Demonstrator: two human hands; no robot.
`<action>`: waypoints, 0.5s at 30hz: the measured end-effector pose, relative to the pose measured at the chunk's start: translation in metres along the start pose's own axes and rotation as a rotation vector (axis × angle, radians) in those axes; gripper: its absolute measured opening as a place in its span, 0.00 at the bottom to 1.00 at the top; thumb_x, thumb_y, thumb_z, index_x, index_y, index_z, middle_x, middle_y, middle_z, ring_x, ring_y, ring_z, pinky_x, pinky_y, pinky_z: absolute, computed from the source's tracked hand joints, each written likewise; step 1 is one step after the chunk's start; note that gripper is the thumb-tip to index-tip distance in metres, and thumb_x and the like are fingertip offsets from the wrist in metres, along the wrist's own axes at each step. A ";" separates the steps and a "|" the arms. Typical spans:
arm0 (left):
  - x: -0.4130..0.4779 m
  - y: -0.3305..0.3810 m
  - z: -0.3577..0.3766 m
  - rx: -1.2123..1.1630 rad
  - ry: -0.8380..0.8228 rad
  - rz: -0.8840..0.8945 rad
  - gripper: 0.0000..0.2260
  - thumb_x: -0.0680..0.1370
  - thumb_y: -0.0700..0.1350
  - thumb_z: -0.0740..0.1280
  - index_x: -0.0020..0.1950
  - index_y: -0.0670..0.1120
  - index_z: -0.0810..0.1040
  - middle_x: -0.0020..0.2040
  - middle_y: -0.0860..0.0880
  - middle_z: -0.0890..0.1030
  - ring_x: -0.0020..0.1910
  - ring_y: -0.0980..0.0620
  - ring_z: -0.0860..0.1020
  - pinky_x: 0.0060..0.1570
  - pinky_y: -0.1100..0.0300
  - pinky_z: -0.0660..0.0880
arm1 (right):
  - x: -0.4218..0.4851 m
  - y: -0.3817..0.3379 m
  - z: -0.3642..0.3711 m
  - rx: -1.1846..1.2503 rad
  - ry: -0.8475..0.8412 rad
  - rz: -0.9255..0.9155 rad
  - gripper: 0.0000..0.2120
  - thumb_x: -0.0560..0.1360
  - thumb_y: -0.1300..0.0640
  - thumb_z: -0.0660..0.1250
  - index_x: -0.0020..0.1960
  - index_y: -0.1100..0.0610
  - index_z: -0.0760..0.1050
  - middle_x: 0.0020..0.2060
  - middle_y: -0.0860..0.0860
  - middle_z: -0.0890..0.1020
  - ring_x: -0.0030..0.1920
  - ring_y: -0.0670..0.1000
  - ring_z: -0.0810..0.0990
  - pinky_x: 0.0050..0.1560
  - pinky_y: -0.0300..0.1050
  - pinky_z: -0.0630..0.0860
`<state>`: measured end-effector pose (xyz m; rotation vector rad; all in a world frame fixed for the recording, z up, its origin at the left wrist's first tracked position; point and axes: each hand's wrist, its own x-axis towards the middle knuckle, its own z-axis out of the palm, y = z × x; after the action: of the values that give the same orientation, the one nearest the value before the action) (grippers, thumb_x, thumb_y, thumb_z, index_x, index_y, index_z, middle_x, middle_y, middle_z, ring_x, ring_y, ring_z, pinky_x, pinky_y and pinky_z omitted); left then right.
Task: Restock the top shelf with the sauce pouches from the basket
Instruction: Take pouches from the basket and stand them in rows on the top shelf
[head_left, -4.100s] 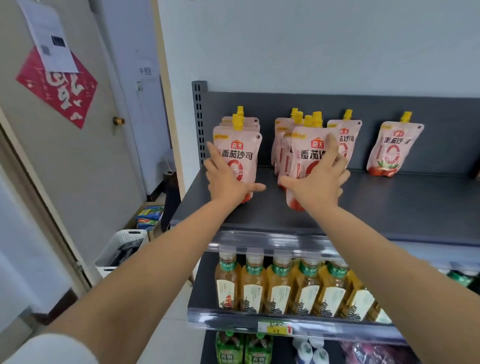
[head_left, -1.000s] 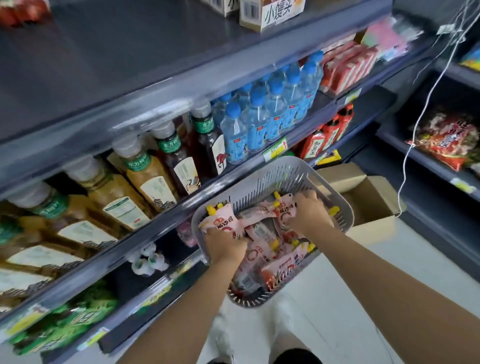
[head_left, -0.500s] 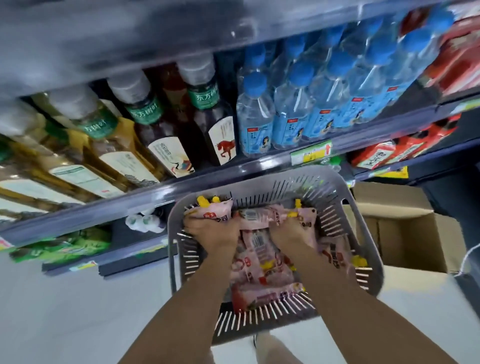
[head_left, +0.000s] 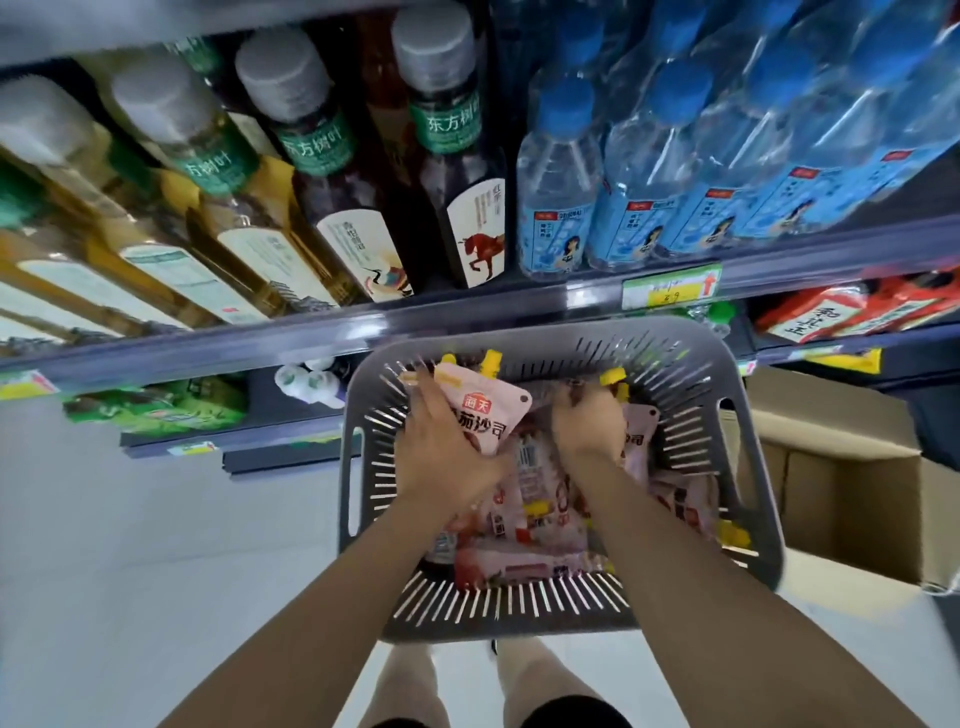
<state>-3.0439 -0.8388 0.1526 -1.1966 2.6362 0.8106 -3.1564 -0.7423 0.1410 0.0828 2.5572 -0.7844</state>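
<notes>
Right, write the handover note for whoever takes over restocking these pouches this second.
Left hand: grips a pink yellow-capped sauce pouch at the far-left side of the grey slotted plastic basket.
Right hand: fingers curled on a second pink pouch inside the basket.
Done: both pouches grasped, neither out of the basket yet.
Left: carry both to the top shelf, which is out of view here, then come back for the loose pouch pile.

Forearms (head_left: 322, 582) bare; black shorts (head_left: 571, 714) above bare knees (head_left: 535, 670)
</notes>
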 end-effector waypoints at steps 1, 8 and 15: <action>-0.002 0.001 0.004 0.037 -0.029 0.006 0.61 0.62 0.65 0.73 0.76 0.41 0.35 0.75 0.40 0.57 0.72 0.40 0.61 0.67 0.46 0.66 | 0.002 -0.004 -0.007 -0.050 -0.004 -0.059 0.13 0.77 0.53 0.61 0.46 0.63 0.77 0.43 0.61 0.81 0.47 0.62 0.80 0.39 0.45 0.68; -0.005 0.005 0.021 0.130 -0.038 0.069 0.60 0.66 0.65 0.70 0.74 0.40 0.29 0.71 0.43 0.60 0.71 0.43 0.62 0.67 0.46 0.63 | 0.003 -0.030 -0.060 -0.294 -0.012 -0.209 0.12 0.75 0.55 0.64 0.35 0.58 0.74 0.29 0.52 0.72 0.35 0.56 0.74 0.35 0.43 0.69; -0.003 -0.009 0.031 0.209 -0.243 0.013 0.56 0.68 0.66 0.69 0.76 0.40 0.35 0.77 0.41 0.51 0.74 0.40 0.55 0.71 0.43 0.58 | -0.006 -0.055 -0.089 -0.876 -0.092 -0.404 0.01 0.74 0.62 0.65 0.45 0.58 0.74 0.35 0.52 0.74 0.39 0.54 0.77 0.36 0.42 0.70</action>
<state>-3.0379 -0.8256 0.1234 -0.9634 2.4606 0.6187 -3.1981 -0.7396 0.2371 -0.7356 2.6195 0.2596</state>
